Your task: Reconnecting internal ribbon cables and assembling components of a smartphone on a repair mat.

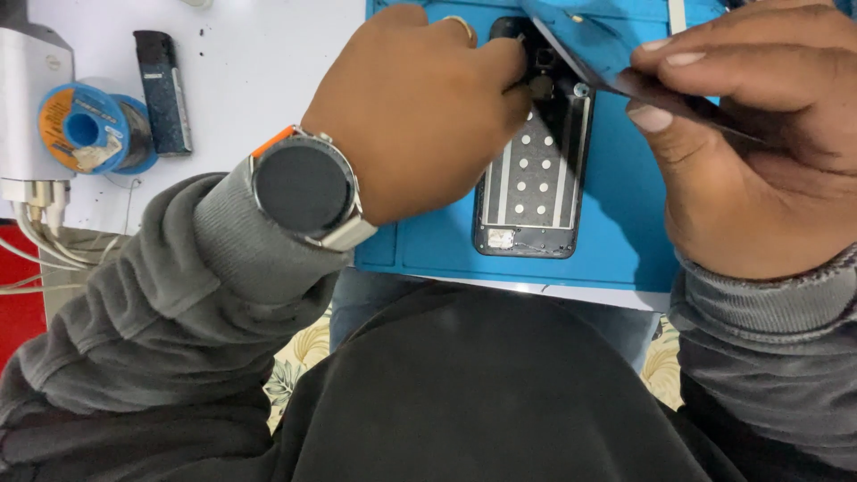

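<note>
Left hand (420,107): I press fingers closed onto the opened phone (534,170), steadying its top at 12 o'clock.
Right hand (750,134): fingers pinch a thin dark panel (625,82), tilted up at 2 o'clock for access.
Blue mat (625,214): cushions the phone on the desk (259,80).

Left hand (420,107) curls knuckles-up, fingertips pressed down together; right hand (759,152) faces it close by, thumb and forefinger pinched shut, both wrists in grey sleeves.

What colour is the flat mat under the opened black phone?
The flat work mat is bright blue, clearest in the head view, under the opened black phone.
</note>
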